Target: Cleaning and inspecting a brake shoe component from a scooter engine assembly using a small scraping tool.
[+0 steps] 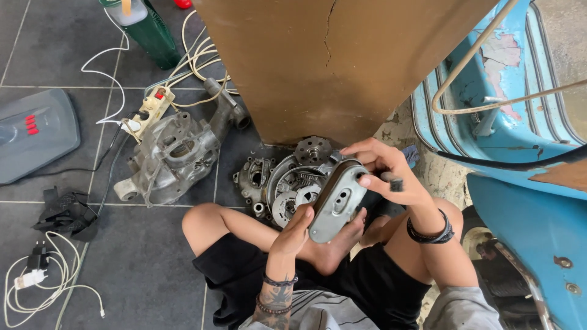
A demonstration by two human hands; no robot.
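I am holding a grey cast-metal engine cover, oblong with rounded ends and a small slotted boss in its face [337, 200], up over my lap, tilted so its long axis is running from about one o'clock down to seven o'clock. My left hand [296, 231] is cupping the lower end from the seven o'clock side, thumb pressing on the face and fingers curled behind, so it is closed on the cover. My right hand [384, 173] is arching over the upper end at one o'clock, fingertips hooked on the rim — and it is also pinching a small dark block [396, 184] between thumb and fingers against the edge, though I cannot tell what the block is. The cover is looking rigid and fairly heavy for its size, with a dull, possibly greasy skin, so I am judging it likely to slip if I trust the flat face alone; the rim and the two rounded ends are the sound places to take hold, one hand at each. It will not bend, but a drop onto the dark grey floor tiles [140, 256] could chip an edge. Beyond it, at eleven o'clock, a pile of grey clutch and gear parts [287, 183] is lying on the floor, and further off at ten o'clock a bare aluminium crankcase [174, 153] is resting beside a white power strip [150, 110].
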